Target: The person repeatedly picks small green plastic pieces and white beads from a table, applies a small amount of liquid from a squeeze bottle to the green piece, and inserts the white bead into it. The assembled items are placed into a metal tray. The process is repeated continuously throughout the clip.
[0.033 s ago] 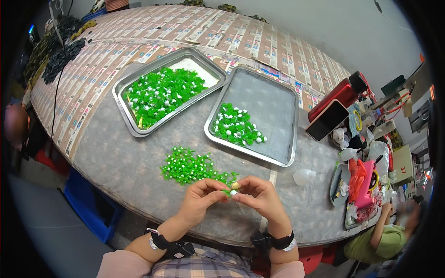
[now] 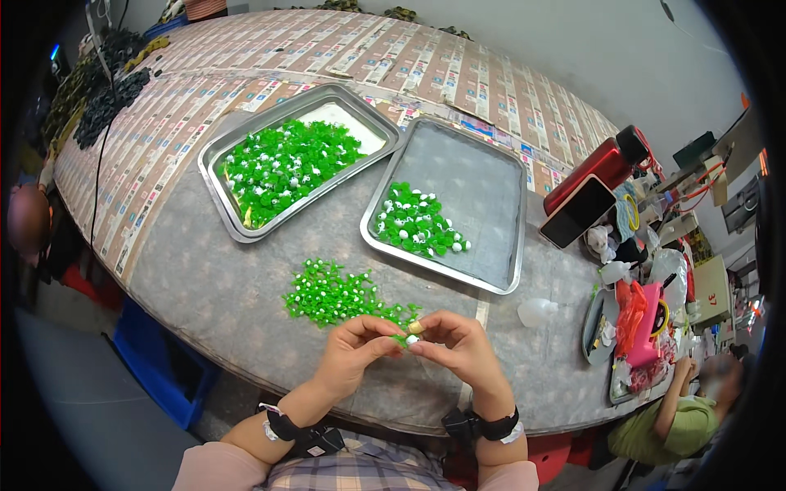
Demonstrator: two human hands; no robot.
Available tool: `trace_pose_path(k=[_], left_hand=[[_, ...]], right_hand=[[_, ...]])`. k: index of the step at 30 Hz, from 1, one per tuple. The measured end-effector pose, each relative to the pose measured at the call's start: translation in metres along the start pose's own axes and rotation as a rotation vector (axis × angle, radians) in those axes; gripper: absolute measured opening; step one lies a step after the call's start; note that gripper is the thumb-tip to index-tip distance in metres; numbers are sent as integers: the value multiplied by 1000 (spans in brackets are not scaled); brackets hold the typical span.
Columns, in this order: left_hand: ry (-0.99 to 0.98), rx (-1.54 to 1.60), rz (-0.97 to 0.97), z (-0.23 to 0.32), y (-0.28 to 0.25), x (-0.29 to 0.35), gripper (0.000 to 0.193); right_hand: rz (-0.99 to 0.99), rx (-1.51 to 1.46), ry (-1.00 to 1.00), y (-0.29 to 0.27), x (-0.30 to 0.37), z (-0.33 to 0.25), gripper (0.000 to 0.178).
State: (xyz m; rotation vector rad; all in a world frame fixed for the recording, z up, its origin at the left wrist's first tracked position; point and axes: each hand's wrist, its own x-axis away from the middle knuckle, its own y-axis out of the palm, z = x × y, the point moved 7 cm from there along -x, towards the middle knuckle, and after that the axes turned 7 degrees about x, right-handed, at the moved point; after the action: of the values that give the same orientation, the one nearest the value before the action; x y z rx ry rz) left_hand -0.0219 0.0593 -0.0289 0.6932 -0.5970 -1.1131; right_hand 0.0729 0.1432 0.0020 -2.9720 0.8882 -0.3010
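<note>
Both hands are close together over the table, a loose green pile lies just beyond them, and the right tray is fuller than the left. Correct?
Not quite: the head view shows the left tray is fuller; the right tray holds a smaller heap. The left hand, right hand and green pile are as you said.

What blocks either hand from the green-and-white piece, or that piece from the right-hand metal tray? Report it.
Nothing visible separates the left hand or right hand from the green-and-white piece; both pinch it. Toward the right-hand metal tray lie stray bits of the green heap, then the tray's raised near rim.
</note>
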Motion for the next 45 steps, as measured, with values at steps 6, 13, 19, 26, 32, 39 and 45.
trace_pose_path(k=[6,13,19,26,32,39,45], left_hand=[[-35,-7,44,-2,-2,0,10],[-42,24,74,-3,-6,0,10],[-50,17,125,-4,-10,-1,8],[-58,-12,135,-5,-10,-1,7],[21,-270,116,3,-4,2,7],[422,-873,36,29,19,8,10],[525,-1055,31,32,24,11,11]], right_hand=[[21,20,-22,2,0,4,21],[-4,-217,32,9,1,2,18],[167,-174,-114,-1,2,-6,19],[172,-19,-136,2,4,-8,17],[103,-87,-55,2,1,3,15],[15,-126,62,4,1,8,20],[-29,-156,39,5,0,7,21]])
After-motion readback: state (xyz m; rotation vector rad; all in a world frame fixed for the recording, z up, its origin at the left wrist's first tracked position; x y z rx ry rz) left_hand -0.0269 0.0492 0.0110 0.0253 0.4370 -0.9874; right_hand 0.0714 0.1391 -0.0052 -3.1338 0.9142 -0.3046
